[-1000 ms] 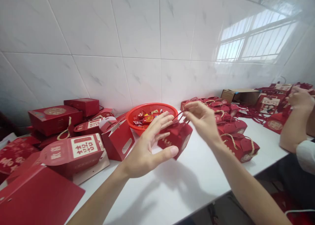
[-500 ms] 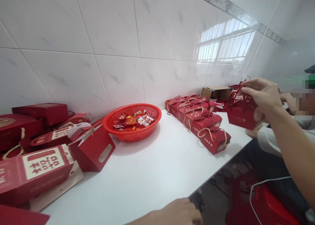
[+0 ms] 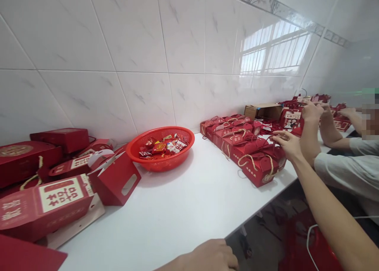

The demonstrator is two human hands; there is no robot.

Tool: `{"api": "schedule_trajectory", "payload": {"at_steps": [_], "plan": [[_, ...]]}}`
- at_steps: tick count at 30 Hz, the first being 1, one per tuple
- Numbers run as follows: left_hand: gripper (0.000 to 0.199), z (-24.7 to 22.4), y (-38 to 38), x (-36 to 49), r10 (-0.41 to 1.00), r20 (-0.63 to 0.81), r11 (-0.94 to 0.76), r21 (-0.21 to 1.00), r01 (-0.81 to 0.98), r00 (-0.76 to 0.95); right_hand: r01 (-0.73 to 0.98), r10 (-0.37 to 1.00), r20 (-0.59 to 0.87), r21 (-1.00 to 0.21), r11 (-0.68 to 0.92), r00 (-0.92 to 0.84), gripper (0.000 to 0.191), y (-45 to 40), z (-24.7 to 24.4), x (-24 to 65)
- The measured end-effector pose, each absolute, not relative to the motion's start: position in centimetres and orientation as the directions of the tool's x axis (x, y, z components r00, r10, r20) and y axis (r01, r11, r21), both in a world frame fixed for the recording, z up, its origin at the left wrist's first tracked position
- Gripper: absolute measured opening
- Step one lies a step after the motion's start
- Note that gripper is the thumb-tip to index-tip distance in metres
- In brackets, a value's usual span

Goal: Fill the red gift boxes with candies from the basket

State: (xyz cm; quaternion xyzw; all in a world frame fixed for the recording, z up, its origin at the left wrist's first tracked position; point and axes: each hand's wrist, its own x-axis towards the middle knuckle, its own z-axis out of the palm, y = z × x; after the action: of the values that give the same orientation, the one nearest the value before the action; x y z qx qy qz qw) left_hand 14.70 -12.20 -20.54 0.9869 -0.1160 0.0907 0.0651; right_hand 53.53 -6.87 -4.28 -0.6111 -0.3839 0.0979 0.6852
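Grasping a box [image 3: 280, 154] from above, my right hand [image 3: 289, 143] has it just right of the closed boxes [image 3: 251, 148], which I judge done. Further left, an open box [image 3: 115, 184] and sweets [image 3: 160, 146] look not yet dealt with. My left hand [image 3: 216, 255] curls nearby; its grip I cannot tell.

From my remote station I record one white table [image 3: 166, 219] running along a tiled wall [image 3: 142, 97]. At its left end I note a jumbled heap of red boxes [image 3: 56, 194]; toward the wall, a red plastic basket [image 3: 160, 162]; right of it, closed red boxes [image 3: 237, 138] in close rows; beyond, an open cardboard box [image 3: 251, 112].
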Motion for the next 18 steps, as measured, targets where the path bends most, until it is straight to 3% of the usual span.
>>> {"api": "schedule_trajectory", "payload": {"at_steps": [5,8,11,13,18], "plan": [[0.020,-20.4,-12.3,14.5,-0.209,0.193,-0.971,0.074,-0.227,0.959,0.579,0.620,0.467,-0.815,0.026,0.630,0.029,-7.0,-4.1,52.8],[0.022,-20.3,-12.4,14.4,-0.220,0.149,-0.972,0.048,-0.229,0.964,0.748,0.596,0.530,-0.635,-0.192,0.603,0.027,-7.7,-3.4,52.1],[0.020,-19.4,-12.8,14.2,-0.236,0.110,-0.967,0.067,-0.244,0.965,0.836,0.602,0.592,-0.473,-0.278,0.535,0.022,-8.4,-2.2,50.3],[0.020,-18.2,-13.0,14.0,-0.258,0.085,-0.960,0.091,-0.266,0.962,0.889,0.630,0.645,-0.421,-0.180,0.433,0.020,-8.6,-1.5,48.1],[0.019,-12.6,-12.3,11.9,-0.279,-0.009,-0.956,0.097,-0.277,0.960,0.891,0.641,0.759,-0.365,0.272,0.115,0.020,-8.3,-1.6,40.4]]}}
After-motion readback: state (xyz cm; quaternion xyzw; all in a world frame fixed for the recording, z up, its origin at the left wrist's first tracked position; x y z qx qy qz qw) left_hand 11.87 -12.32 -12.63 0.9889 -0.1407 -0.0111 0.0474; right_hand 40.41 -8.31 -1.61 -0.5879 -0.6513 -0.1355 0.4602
